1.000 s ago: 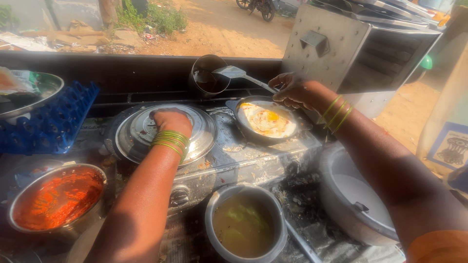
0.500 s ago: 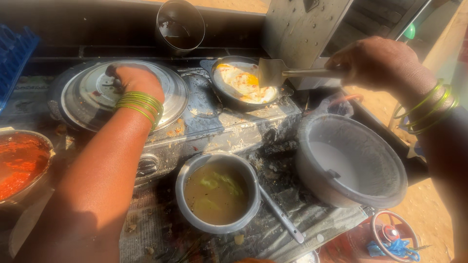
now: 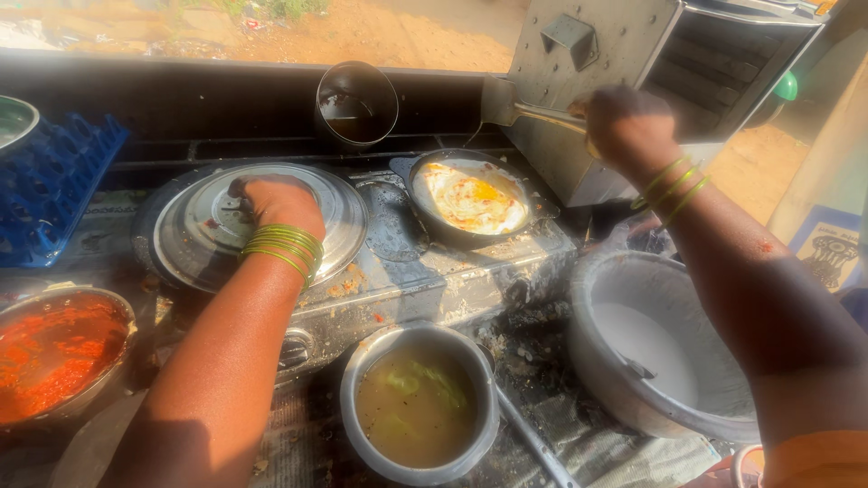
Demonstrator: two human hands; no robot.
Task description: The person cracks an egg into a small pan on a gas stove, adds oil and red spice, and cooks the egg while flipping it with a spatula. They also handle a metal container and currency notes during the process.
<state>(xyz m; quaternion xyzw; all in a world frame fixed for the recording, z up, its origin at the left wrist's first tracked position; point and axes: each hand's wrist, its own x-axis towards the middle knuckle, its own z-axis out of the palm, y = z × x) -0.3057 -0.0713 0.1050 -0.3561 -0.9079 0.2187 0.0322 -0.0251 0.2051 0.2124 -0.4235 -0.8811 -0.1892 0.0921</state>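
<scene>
Here the left hand [image 3: 276,203] lies closed on the knob of the round steel lid [image 3: 258,221] over the left burner; the right hand [image 3: 628,126] grips a flat spatula [image 3: 506,104] lifted clear above the small pan [image 3: 470,199], where a fried egg [image 3: 475,197] sits; sliding the blade under it looks to need a low, level approach.

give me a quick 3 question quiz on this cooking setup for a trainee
1. True or false: the left hand rests on the round metal lid.
2. What does the right hand hold? A) a blue tray B) a metal spatula C) a spoon
3. Fill in: the small pan holds a fried ____ .

Key
1. True. The hand lies on top of the lid.
2. B. The metal spatula is lifted above the pan, clear of the food.
3. Egg. The egg is white with a yellow yolk and fills most of the pan.
</scene>
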